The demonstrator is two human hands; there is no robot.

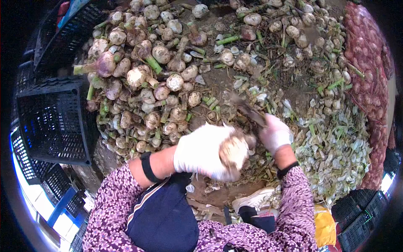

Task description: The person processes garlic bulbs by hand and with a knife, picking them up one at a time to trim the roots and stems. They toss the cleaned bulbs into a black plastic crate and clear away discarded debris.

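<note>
1. Biggest thing here is the garlic heap, filling the upper left and centre of the frame, bulbs with stubby green stems all jumbled together.
2. On the right side there's a wide spread of peelings and cut stems, and along the far right edge a red mesh sack stuffed with bulbs.
3. Black plastic crate sits at the left, just beside the heap.
4. Left hand, white glove, lower centre: fingers wrapped tight around a garlic bulb, which pokes out past the fingertips on their right side.
5. Right hand, also gloved, just right of the bulb: fist closed round the handle of a knife, with the blade pointing up-left. It's blurry, so I can't tell if it touches the bulb.
</note>
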